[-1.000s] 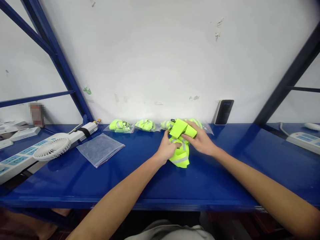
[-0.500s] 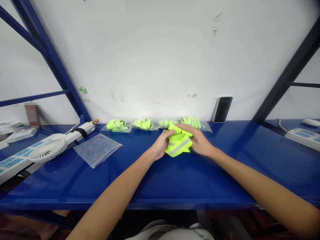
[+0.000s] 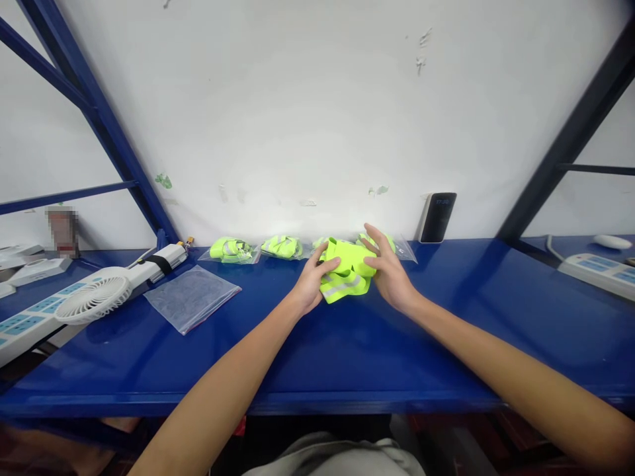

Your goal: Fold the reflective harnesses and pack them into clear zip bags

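A neon-yellow reflective strap (image 3: 347,268) with silver stripes is loosely folded above the blue table, in front of the wall. My left hand (image 3: 311,281) is closed on its left side, thumb on top. On the other side, my right hand (image 3: 391,274) has its fingers spread, with the thumb at the strap's right edge. Behind my hands, several clear bags with similar yellow straps (image 3: 231,249) lie in a row along the wall, two of them partly hidden by my hands and the strap. A flat clear zip bag (image 3: 193,299) lies to the left.
A white fan (image 3: 94,295) rests by a long power strip (image 3: 30,317) at the left. A black-fronted clock device (image 3: 438,217) leans near the wall at the right. Another power strip (image 3: 600,272) stands far right. Blue posts (image 3: 106,125) frame the table (image 3: 387,370).
My right hand has loosened its grip on the strap and spread its fingers. The strap has shifted slightly left, still in my left hand, and its folds look different.
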Demonstrator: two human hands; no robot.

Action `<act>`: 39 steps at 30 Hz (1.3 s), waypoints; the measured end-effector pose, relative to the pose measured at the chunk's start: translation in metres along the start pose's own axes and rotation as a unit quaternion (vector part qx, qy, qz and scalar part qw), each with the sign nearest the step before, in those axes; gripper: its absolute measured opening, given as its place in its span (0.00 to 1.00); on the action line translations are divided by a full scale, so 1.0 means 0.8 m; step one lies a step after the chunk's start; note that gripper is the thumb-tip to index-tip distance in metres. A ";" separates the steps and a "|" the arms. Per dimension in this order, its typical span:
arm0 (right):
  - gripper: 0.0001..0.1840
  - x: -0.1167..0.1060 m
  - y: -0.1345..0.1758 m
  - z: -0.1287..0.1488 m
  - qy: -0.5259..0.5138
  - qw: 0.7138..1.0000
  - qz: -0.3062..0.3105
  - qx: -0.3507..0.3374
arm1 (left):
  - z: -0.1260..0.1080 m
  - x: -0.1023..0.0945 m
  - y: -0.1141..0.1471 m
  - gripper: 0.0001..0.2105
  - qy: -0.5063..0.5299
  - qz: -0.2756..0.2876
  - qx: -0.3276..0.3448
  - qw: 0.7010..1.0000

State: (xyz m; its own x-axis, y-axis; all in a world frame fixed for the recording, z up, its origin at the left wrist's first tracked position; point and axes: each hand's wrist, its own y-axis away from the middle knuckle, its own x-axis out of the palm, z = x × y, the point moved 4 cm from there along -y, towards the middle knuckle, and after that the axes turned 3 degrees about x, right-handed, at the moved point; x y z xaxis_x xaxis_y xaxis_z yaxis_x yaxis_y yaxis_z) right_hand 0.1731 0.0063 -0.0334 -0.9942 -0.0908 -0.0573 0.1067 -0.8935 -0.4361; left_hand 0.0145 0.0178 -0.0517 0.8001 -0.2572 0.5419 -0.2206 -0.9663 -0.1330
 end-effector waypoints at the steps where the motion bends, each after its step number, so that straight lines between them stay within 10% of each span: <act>1: 0.37 0.000 -0.002 -0.004 -0.042 0.997 -0.039 0.047 | 0.001 0.000 0.000 0.38 -0.007 0.002 0.000 1.000; 4: 0.43 0.003 -0.004 -0.011 -0.139 0.971 -0.091 0.171 | 0.004 -0.001 0.001 0.40 -0.041 0.025 0.018 0.999; 9: 0.19 0.015 -0.002 -0.009 -0.234 0.929 0.052 0.283 | -0.003 -0.005 0.002 0.42 -0.117 0.065 0.079 0.988; 21: 0.15 0.015 0.007 0.000 -0.242 0.933 0.110 0.244 | 0.000 -0.003 0.002 0.42 -0.062 0.136 0.020 0.989; 29: 0.24 0.003 0.000 -0.021 -0.150 0.961 -0.113 0.201 | 0.008 -0.004 -0.004 0.41 -0.144 0.164 0.048 0.975; 39: 0.22 -0.010 -0.002 -0.006 0.036 0.996 -0.069 0.030 | -0.001 0.009 0.016 0.36 -0.288 0.181 0.117 0.933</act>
State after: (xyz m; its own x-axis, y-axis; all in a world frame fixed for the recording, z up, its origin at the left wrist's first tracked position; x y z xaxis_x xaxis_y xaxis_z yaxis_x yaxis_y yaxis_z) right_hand 0.1808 0.0108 -0.0366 -0.9957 0.0652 -0.0664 -0.0343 -0.9204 -0.3895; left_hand 0.0170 0.0033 -0.0485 0.8787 -0.4666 -0.1005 -0.4605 -0.7735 -0.4354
